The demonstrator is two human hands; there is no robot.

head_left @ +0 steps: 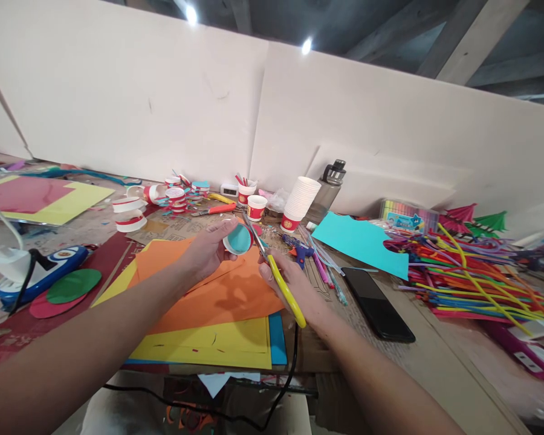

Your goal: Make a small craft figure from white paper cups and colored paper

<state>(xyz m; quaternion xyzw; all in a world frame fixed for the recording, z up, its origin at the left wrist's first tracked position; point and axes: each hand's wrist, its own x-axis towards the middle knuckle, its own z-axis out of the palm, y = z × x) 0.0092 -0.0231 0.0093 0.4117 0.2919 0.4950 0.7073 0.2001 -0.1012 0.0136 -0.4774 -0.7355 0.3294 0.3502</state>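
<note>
My left hand [208, 249] grips a short white paper cup piece [238, 238] with a teal round base facing me. My right hand [294, 285] is closed on yellow-handled scissors [281, 283], whose blades point up-left and meet the cup's right rim. Both hands hover above a stack of orange, yellow and blue paper sheets [222, 302] on the table.
Behind stand a stack of white paper cups [300, 202], small red-and-white cups [256, 207], cut cup rings [130, 221] and a dark bottle [329, 187]. A black phone [376, 302], teal paper [360, 240] and a pile of coloured straws [476, 278] lie right. A glue gun [301, 251] sits nearby.
</note>
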